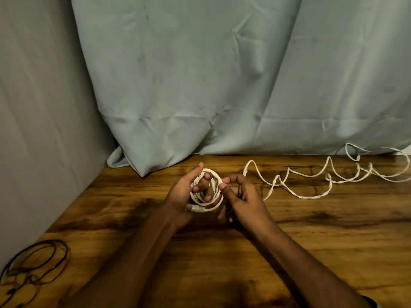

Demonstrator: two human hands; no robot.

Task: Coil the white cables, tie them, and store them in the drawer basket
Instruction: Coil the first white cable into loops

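Observation:
My left hand point(181, 196) holds a small coil of flat white cable point(216, 202) above the wooden table, fingers through the loops. A grey plug point(195, 208) sticks out at the coil's lower left. My right hand point(241, 196) pinches the coil's right side between thumb and forefinger. The rest of the white cable point(311, 177) trails loose in tangled waves across the table to the right edge. No drawer basket is in view.
A wooden table point(222, 252) fills the lower half. A pale blue-green cloth point(200, 85) hangs behind and rests on the table's back edge. A grey wall stands at left. Dark thin cables point(35, 263) lie coiled at the table's lower left corner.

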